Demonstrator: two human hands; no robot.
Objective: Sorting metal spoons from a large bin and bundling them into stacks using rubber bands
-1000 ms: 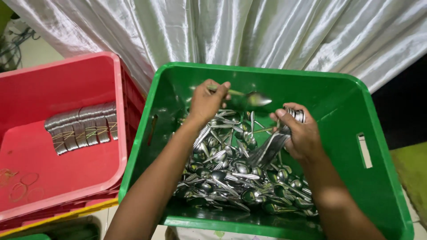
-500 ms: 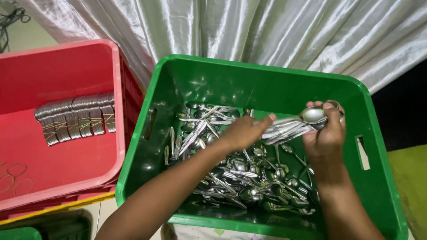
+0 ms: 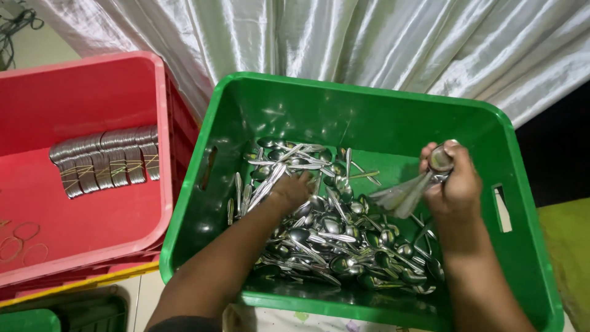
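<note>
1. Head view: my right hand point(image 3: 452, 184) is closed around a bundle of spoons point(image 3: 409, 192), bowls stacked up by my thumb and handles fanning down to the left, held above the right side of the green crate point(image 3: 369, 98).
2. My left hand point(image 3: 294, 189) is down in the loose spoons point(image 3: 335, 237) heaped in the crate. Its fingers are buried among them, so I cannot tell whether they have closed on one.
3. Risk: the bundle's handles are splayed, not squared. If my right grip loosens, I judge the outer spoons could slide out and drop back into the heap.
4. Risk: the loose spoons lie crossed and tangled. Lifting one could drag others along with it.
5. The bundle sits well to the right of my left hand and higher; the heap lies between and below both.
6. Beside it on the left, the red crate point(image 3: 161, 154) holds a row of banded spoon bundles point(image 3: 104, 161), with rubber bands point(image 3: 24, 241) lying near.
</note>
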